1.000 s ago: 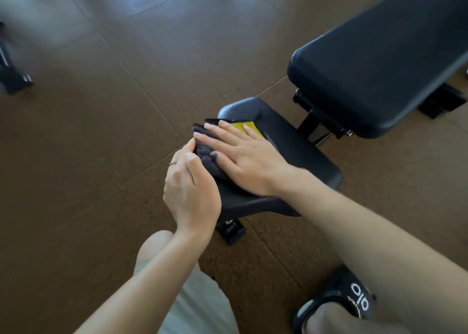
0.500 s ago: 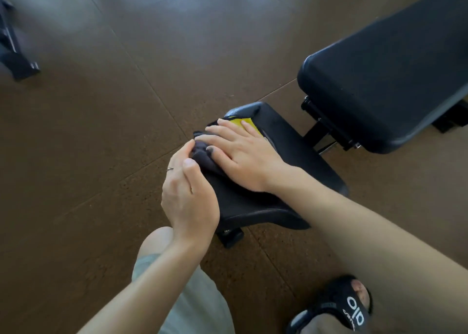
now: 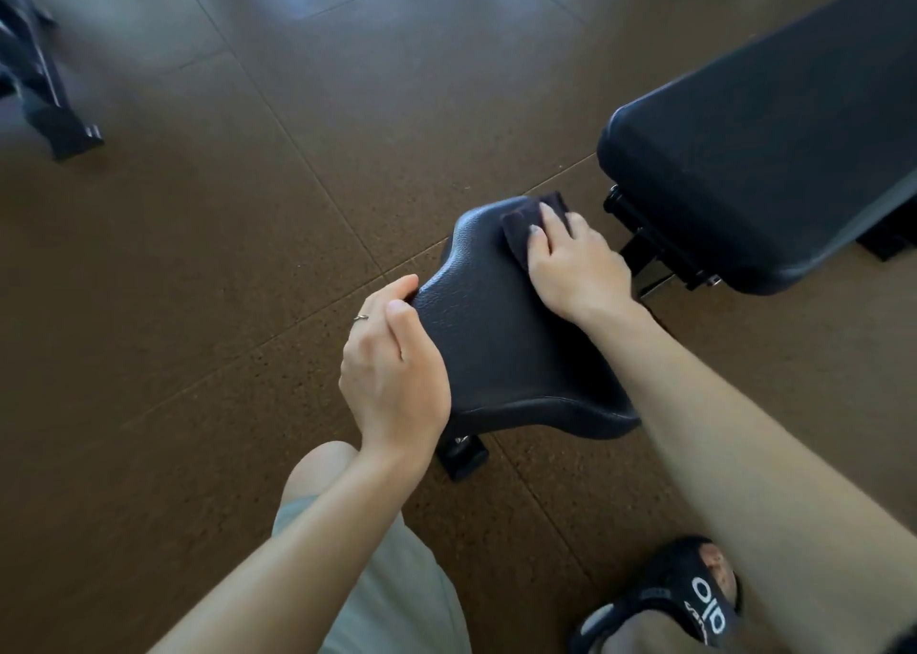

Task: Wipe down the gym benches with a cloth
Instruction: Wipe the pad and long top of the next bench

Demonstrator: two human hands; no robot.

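A brown floor fills most of the view, laid in large speckled tiles with thin dark seams that run slantwise across it. Pale light glares off the tiles toward the top. At the upper left stands a piece of dark equipment, blurred, with a black foot resting flat on the floor; what it belongs to cannot be told. At the bottom right a black slide sandal with white lettering on its strap sits on the floor, with part of a foot showing in it. At the bottom middle, a knee comes out of light grey-green shorts, above the tiles.
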